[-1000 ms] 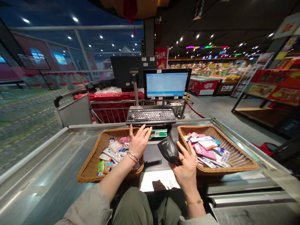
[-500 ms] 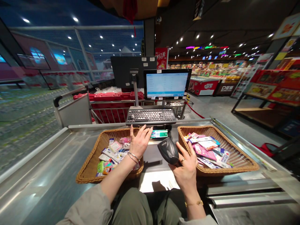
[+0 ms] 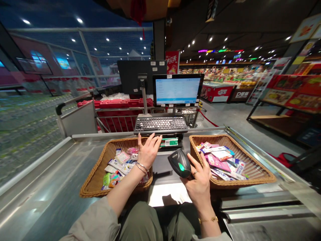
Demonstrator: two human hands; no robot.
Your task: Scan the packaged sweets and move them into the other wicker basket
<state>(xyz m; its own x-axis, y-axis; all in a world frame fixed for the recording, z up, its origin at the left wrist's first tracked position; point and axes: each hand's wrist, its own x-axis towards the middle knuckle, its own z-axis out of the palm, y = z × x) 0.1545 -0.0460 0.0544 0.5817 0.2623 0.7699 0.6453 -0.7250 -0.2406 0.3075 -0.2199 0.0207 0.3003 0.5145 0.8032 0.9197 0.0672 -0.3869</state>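
The lower part of the barcode scanner (image 3: 180,163) is hidden behind the right hand (image 3: 199,182), so nobody can see its handle. The writing on the monitor (image 3: 177,89) is too small for reading, and the same is true for the print on the packets (image 3: 117,167) in the left wicker basket (image 3: 92,188). The far shop shelves (image 3: 225,74) are blurred, and the bottom edge cuts off the grey sleeve (image 3: 92,222)
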